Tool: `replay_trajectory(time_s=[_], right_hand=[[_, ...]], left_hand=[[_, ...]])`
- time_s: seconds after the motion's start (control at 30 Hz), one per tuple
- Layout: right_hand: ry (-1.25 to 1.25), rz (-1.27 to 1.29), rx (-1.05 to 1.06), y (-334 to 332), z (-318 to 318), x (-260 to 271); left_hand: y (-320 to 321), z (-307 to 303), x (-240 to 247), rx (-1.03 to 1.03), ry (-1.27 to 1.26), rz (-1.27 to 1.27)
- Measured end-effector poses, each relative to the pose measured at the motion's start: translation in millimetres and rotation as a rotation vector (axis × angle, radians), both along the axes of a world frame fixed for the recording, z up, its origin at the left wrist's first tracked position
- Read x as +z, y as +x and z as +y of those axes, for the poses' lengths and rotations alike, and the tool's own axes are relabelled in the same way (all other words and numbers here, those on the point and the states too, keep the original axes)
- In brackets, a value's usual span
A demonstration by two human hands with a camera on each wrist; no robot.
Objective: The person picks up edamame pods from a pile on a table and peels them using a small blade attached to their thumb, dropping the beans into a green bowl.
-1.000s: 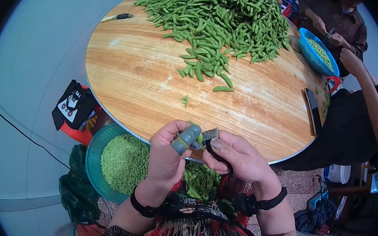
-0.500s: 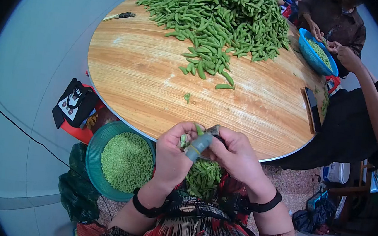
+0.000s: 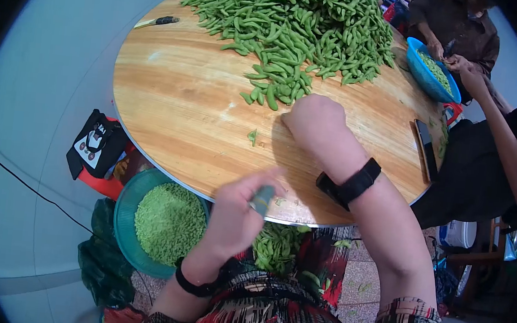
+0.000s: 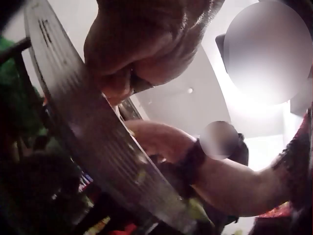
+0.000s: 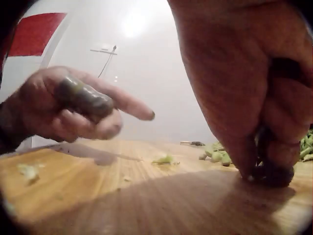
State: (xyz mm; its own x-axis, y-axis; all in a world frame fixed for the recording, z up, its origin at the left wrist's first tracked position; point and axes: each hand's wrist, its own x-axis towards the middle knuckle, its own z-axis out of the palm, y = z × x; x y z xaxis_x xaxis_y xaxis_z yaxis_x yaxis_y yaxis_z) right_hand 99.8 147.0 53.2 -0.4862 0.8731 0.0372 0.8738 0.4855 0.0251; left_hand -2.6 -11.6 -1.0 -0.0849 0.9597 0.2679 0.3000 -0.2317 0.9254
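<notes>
One green scrap (image 3: 252, 137) between the left hand (image 3: 238, 212) and the pod heap (image 3: 308, 29).

Right arm (image 3: 391, 236) stretched forward, right hand (image 3: 317, 120) low, fingers (image 5: 281, 117) curled down. Left hand (image 3: 238, 212) held back, index finger (image 5: 137, 107) straight, others bent.

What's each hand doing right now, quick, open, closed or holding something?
Left hand: open, nothing visible in it.
Right hand: fingers curled down at the tabletop; can't tell whether they hold anything.
</notes>
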Motion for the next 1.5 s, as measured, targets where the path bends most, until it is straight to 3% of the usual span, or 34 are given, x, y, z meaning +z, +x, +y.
replay_trajectory(time_s=[0.07, 0.17, 0.2, 0.27, 0.33, 0.37, 0.4, 0.43, 0.47, 0.57, 0.8, 0.97, 1.0, 1.07, 1.17, 1.3, 1.37, 1.5], right_hand=[[0.036, -0.050, 0.101, 6, 3, -13], [-0.026, -0.024, 0.088, 21, -11, -10], [-0.025, -0.023, 0.087, 26, -18, -6], [-0.088, 0.238, 0.079, 38, -36, 0], [-0.111, 0.369, 0.160, 51, -54, 1], [-0.355, 0.593, 0.154, 55, -64, 3], [-0.600, 0.816, 0.144, 58, -75, 2], [-0.653, 1.058, 0.196, 57, -86, -6], [-0.654, 1.060, 0.198, 60, -90, -4], [-1.258, 1.147, 0.017, 70, -101, 7], [-1.381, 1.214, 0.014, 76, -108, 1], [-1.356, 1.255, -0.056, 73, -118, 0], [-1.356, 1.255, -0.056, 72, -120, -1], [-1.480, 1.362, -0.153, 72, -122, -3], [-1.638, 1.423, -0.218, 73, -122, -3], [-1.433, 1.289, -0.189, 71, -120, -8], [-0.940, 1.071, 0.020, 68, -119, -11], [-0.724, 1.019, -0.017, 62, -114, -19]], left_hand=[[-13, 11, -1, 0.095, 0.050, 0.030], [-18, 15, 17, 0.083, -0.185, -0.484], [-13, 14, 20, 0.082, -0.184, -0.482], [-2, 11, 23, 0.029, -0.285, -0.835], [9, 13, 21, 0.005, -0.329, -0.954], [12, 12, 20, -0.020, -0.370, -1.071], [13, 12, 19, -0.020, -0.373, -1.070], [13, 12, 17, -0.061, -0.361, -1.064], [14, 12, 17, -0.101, -0.348, -1.058], [18, 9, 22, -0.032, -0.335, -1.075], [23, 4, 16, 0.083, -0.269, -0.951], [29, -2, 6, 0.046, -0.052, -0.740], [26, -3, 7, 0.046, -0.052, -0.741], [18, -5, 13, -0.099, -0.238, -0.997], [15, -6, 13, -0.223, -0.208, -1.040], [18, -7, 4, -0.165, -0.239, -0.848], [28, -4, -2, 0.073, -0.041, -0.343], [35, -2, 0, 0.185, -0.044, -0.420]])
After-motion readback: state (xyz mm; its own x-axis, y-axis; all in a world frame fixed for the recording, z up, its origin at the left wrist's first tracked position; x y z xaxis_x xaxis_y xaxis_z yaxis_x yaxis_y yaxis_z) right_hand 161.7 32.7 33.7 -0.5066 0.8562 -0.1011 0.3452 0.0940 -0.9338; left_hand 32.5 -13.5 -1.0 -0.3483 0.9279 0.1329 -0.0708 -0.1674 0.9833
